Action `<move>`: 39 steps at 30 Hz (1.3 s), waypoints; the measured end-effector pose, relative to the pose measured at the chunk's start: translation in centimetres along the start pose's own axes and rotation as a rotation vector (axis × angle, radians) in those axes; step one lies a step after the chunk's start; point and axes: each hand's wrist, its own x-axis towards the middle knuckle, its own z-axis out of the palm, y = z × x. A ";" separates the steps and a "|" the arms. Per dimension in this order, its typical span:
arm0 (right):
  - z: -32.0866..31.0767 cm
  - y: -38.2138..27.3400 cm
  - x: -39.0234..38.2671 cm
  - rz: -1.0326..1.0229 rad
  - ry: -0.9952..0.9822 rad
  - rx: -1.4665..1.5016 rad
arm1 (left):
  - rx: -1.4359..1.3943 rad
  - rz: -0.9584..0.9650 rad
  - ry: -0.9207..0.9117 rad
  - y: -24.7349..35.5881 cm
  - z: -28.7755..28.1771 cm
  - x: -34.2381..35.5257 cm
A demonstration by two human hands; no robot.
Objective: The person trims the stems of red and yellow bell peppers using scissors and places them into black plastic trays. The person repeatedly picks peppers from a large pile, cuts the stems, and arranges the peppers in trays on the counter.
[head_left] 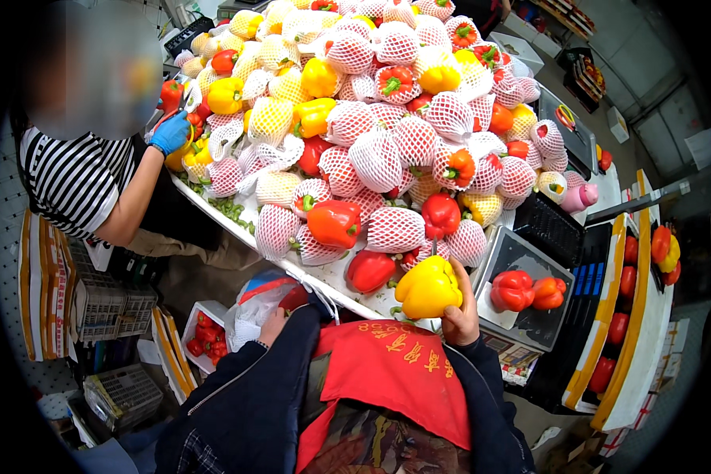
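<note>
My right hand [461, 312] grips a large yellow bell pepper [425, 288] at the table's front edge. A narrow dark item rises behind the pepper, too small to make out. My left hand [273, 325] is low at left beside a clear plastic bag [249, 322] of white foam nets and a red pepper; its fingers are partly hidden. Red peppers [369, 270] and many net-wrapped peppers [395, 229] are heaped on the white table [324, 280]. Two red peppers [512, 291] rest on a scale [521, 324] to my right.
At left a co-worker in a striped shirt [71, 182] holds scissors in a blue-gloved hand [170, 133] over the pile. Below are a white bin of red peppers [207, 340] and crates [114, 312]. At right stand a black crate [549, 221] and foam boxes with peppers [644, 316].
</note>
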 end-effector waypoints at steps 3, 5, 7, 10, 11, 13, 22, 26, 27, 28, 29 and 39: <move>0.0 0.3 -0.3 -0.006 0.011 0.005 | 0.068 0.084 -0.080 -2.7 1.3 1.1; 0.0 0.5 -0.5 -0.015 0.011 0.004 | 0.098 0.057 -0.098 -2.7 1.5 1.6; -0.1 0.7 -0.8 -0.025 0.005 -0.001 | 0.096 0.078 -0.037 -2.5 2.1 1.2; 0.0 0.8 -1.3 -0.028 0.010 -0.002 | 0.093 0.131 0.004 -2.3 1.7 0.7; 0.0 0.8 -1.4 -0.035 0.016 0.002 | 0.093 0.153 0.010 -2.4 1.6 0.7; 0.0 0.8 -1.7 -0.046 0.030 0.010 | 0.092 0.155 0.027 -2.1 1.2 0.4; -0.9 0.2 -2.9 -0.018 0.040 -0.009 | -0.083 0.313 0.044 -0.2 -1.6 -1.1; -1.4 0.0 -3.4 -0.004 0.022 -0.023 | -0.169 0.224 0.064 1.2 -1.9 -2.0; -1.4 -0.2 -3.5 0.001 0.017 -0.023 | -0.202 0.195 0.094 1.5 -1.7 -2.2; -1.5 -0.3 -3.7 0.005 0.015 -0.025 | -0.235 0.168 0.122 2.0 -1.4 -2.4; -1.8 -0.4 -3.8 0.004 0.018 -0.023 | -0.268 0.142 0.150 2.3 -1.2 -2.5; -2.6 -0.3 -4.7 0.011 0.025 0.005 | -0.872 -0.220 0.051 1.5 -1.3 -1.6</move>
